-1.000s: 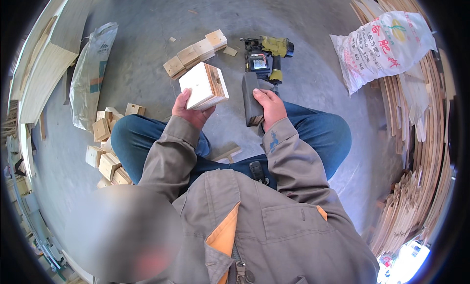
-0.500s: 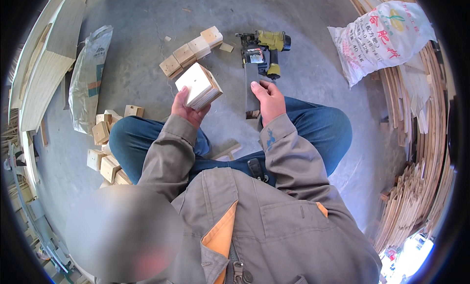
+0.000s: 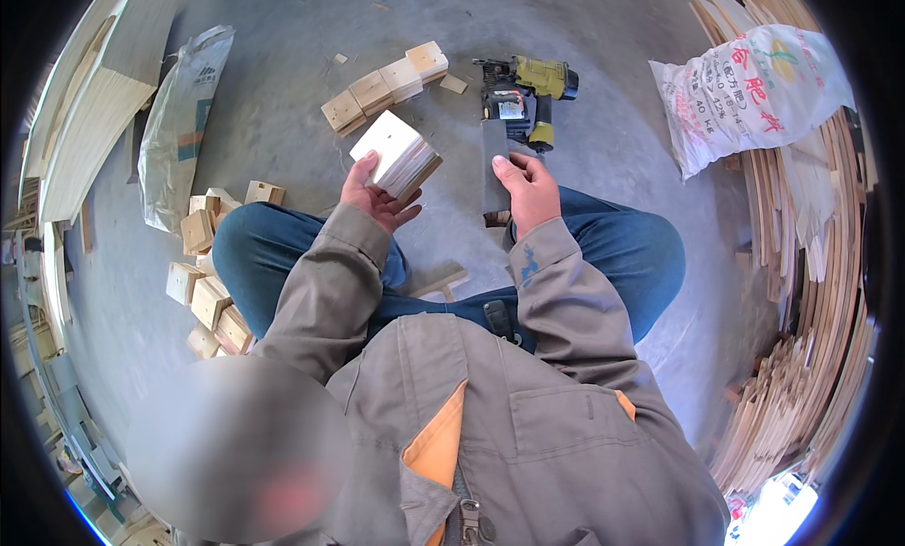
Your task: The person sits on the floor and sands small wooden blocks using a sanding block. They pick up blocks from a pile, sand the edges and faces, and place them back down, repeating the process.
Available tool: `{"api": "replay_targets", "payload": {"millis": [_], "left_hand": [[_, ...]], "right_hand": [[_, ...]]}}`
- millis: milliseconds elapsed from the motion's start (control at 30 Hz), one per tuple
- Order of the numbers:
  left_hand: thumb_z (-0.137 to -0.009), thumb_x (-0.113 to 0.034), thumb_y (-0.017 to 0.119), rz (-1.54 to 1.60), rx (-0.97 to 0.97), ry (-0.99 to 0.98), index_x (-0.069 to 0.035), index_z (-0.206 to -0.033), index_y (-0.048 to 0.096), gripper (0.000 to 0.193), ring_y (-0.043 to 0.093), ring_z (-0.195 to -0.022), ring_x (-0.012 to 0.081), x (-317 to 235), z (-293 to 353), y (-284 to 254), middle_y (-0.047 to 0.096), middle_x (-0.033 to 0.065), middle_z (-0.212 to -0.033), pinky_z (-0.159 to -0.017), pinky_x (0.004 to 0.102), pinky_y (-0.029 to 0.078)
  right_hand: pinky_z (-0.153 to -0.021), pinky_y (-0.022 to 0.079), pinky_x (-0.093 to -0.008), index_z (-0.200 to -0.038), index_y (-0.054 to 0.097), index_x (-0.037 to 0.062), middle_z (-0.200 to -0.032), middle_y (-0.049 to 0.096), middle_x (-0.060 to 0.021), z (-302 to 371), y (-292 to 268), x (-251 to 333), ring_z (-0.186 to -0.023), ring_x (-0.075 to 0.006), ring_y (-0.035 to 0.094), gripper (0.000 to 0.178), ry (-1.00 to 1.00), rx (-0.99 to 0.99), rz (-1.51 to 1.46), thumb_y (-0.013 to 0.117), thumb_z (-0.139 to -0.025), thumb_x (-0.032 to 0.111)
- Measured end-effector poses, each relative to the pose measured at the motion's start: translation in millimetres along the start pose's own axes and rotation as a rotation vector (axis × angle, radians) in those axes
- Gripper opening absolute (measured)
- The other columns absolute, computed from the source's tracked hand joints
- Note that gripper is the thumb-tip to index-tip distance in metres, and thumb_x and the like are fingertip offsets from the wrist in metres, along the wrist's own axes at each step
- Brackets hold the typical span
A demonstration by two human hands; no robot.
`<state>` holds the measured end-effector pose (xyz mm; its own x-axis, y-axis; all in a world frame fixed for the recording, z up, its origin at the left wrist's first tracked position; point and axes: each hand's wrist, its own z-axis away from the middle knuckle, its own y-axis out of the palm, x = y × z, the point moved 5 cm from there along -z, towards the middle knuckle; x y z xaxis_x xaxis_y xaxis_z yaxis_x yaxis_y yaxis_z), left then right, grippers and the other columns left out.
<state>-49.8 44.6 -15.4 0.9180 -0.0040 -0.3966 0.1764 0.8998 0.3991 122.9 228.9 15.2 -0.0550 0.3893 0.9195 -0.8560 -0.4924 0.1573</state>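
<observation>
My left hand (image 3: pixel 374 194) holds up a squarish block of layered wood (image 3: pixel 391 146). Its pale top face and striped side show, with the thumb at its left edge and some fingers stretched out beneath. Between my knees, my right hand (image 3: pixel 532 190) grips a long, flat dark grey bar (image 3: pixel 494 158) from its right side, thumb on top. A bit of wood shows at the bar's near end; I cannot tell how the two join. Just past the bar's far end lies a yellow-and-black nail gun (image 3: pixel 539 79), partly overlapped by it in view.
Several wooden blocks (image 3: pixel 372 91) stand in a row ahead of me. More blocks (image 3: pixel 210 301) are heaped by my left knee. A white woven sack (image 3: pixel 749 103) rests over stacked wood strips (image 3: pixel 801 263) at right. Boards (image 3: pixel 104 103) and a plastic sack (image 3: pixel 189 122) are at left.
The wooden block in my left hand has turned, so more of its layered side shows, and the fingers below have spread. My right hand keeps the bar. The view has shifted slightly.
</observation>
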Motion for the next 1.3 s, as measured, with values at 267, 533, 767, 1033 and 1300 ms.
{"api": "replay_targets", "payload": {"millis": [267,533,767,1033,1300], "left_hand": [[-0.081,-0.060,0.074,-0.030,-0.002,0.016,0.013,-0.142,0.044,0.100,0.059,-0.125,0.0394,-1,0,-2,0.059,0.0244,-0.132,-0.115,0.0560,0.035],[-0.079,-0.060,0.075,-0.033,-0.053,0.059,0.005,-0.128,0.059,0.083,0.065,-0.110,0.0332,-2,-6,-7,0.068,0.0158,-0.117,-0.107,0.0535,0.040],[-0.075,-0.052,0.082,-0.195,-0.117,0.146,-0.001,-0.123,0.062,0.072,0.067,-0.103,0.0292,-1,-18,-17,0.070,0.0117,-0.111,-0.097,0.0498,0.045],[-0.069,-0.029,0.089,-0.662,-0.065,0.475,0.006,-0.120,0.061,0.068,0.067,-0.091,0.0209,-9,-9,0,0.070,0.0146,-0.101,-0.077,0.0350,0.054],[-0.061,-0.021,0.092,-0.698,0.093,0.689,0.010,-0.126,0.054,0.081,0.067,-0.100,0.0228,-4,-1,15,0.068,0.0177,-0.111,-0.089,0.0350,0.055]], "right_hand": [[-0.085,0.053,-0.0296,-0.126,0.060,-0.0073,-0.110,0.071,-0.0137,0,2,0,-0.096,-0.0160,0.066,0.047,0.029,0.033,0.038,0.076,-0.092,0.020],[-0.087,0.053,-0.0307,-0.127,0.059,-0.0094,-0.114,0.070,-0.0165,0,4,-3,-0.100,-0.0177,0.066,0.048,0.018,0.052,0.050,0.075,-0.093,0.019],[-0.090,0.052,-0.0312,-0.128,0.059,-0.0100,-0.116,0.070,-0.0169,-2,4,-5,-0.101,-0.0186,0.066,0.048,0.021,0.048,0.056,0.075,-0.093,0.018],[-0.088,0.053,-0.0316,-0.123,0.062,-0.0108,-0.113,0.071,-0.0171,2,4,-1,-0.100,-0.0188,0.066,0.044,0.024,0.019,0.071,0.075,-0.092,0.017],[-0.085,0.053,-0.0297,-0.125,0.060,-0.0115,-0.112,0.069,-0.0162,0,4,-2,-0.098,-0.0170,0.066,0.045,0.055,0.024,0.018,0.074,-0.094,0.017]]}}
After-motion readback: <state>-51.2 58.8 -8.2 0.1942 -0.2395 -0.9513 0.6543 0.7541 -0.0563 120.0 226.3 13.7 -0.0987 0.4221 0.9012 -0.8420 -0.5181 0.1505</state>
